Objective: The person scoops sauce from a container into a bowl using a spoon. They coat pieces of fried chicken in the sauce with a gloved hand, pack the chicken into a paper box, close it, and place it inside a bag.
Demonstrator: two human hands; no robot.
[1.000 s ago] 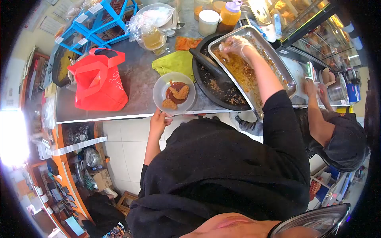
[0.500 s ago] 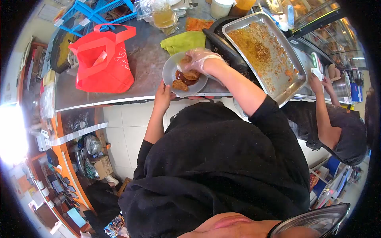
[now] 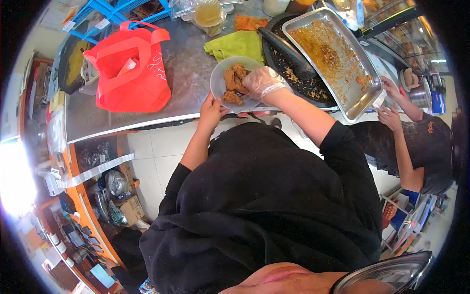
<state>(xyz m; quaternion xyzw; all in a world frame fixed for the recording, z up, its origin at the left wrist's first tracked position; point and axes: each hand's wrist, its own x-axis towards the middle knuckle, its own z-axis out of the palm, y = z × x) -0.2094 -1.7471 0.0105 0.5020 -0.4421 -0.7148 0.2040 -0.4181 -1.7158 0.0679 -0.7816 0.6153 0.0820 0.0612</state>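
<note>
A translucent plastic bowl (image 3: 219, 74) is at the counter's front edge with several browned, crumb-coated fried chicken pieces (image 3: 235, 77) in it. My left hand (image 3: 212, 110) grips the bowl's near-left rim, thumb on top. Over the right side of the bowl is my right hand (image 3: 268, 84), in a clear plastic glove. Its fingers are curled in against the chicken, and their tips are partly hidden, so what they pinch is unclear. Just behind the bowl lies a green cloth (image 3: 236, 46).
Right of the bowl sits a dark stone mortar (image 3: 313, 89) with a pestle (image 3: 289, 51) and crumbs. A metal tray (image 3: 350, 68) with oil and crumbs overlaps it. A red bag (image 3: 134, 90) stands left, near a blue crate (image 3: 120, 19). Another person's hands (image 3: 390, 115) work at far right.
My gloved right hand has moved from the bowl's far side to its right side. More chicken shows in the bowl, and the dark red sauce seen before is largely covered. The view has shifted slightly.
</note>
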